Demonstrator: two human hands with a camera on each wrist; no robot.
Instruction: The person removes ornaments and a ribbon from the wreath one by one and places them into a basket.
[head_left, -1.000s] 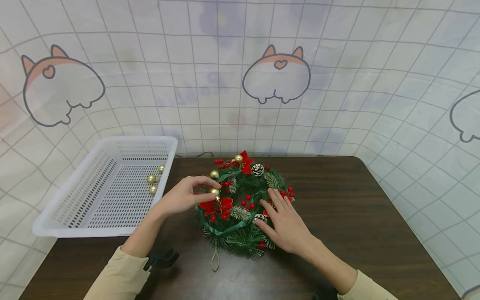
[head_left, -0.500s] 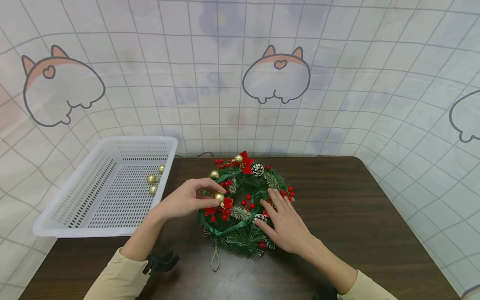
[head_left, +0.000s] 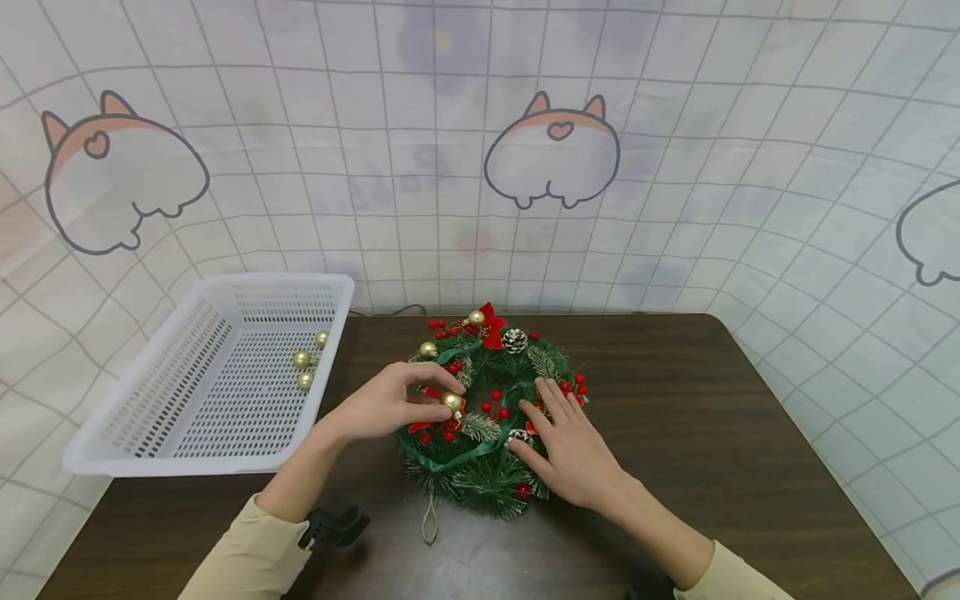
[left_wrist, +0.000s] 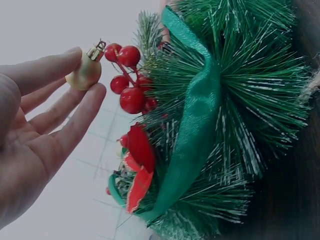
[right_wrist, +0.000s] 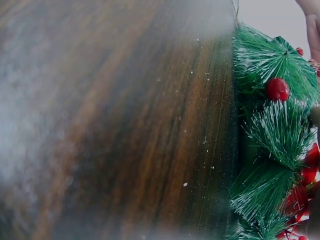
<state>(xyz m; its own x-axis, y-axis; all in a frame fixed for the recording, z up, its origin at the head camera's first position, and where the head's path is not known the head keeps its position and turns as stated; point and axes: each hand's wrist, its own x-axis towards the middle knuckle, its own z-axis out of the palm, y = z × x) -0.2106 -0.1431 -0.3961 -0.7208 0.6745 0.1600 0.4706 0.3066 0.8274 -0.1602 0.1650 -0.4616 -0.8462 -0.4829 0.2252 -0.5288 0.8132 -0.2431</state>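
A green Christmas wreath (head_left: 487,483) lies on the table, trimmed with red berries, red flowers, pinecones and a green ribbon (left_wrist: 200,110). Over its left side my left hand (head_left: 390,404) pinches a small gold bauble (left_wrist: 86,74) between thumb and fingers. The bauble's metal cap and loop point away from the palm, close beside a cluster of red berries (left_wrist: 131,80). On the wreath's right side rests my right hand (head_left: 573,450), fingers spread and fairly straight, near a snowy pinecone (head_left: 519,437). Two gold baubles, one of them the upper bauble (head_left: 476,317), sit at the wreath's upper left.
To the left stands a white plastic basket (head_left: 191,463) with several gold baubles (head_left: 302,358) by its right wall. A twine loop (head_left: 429,527) sticks out from the wreath's front. Behind the dark wooden table (head_left: 675,375) hangs a white gridded cloth (head_left: 420,233).
My left hand has moved a little to the right and towards the wreath's middle, carrying the gold bauble with it. The right hand has stayed in place on the wreath.
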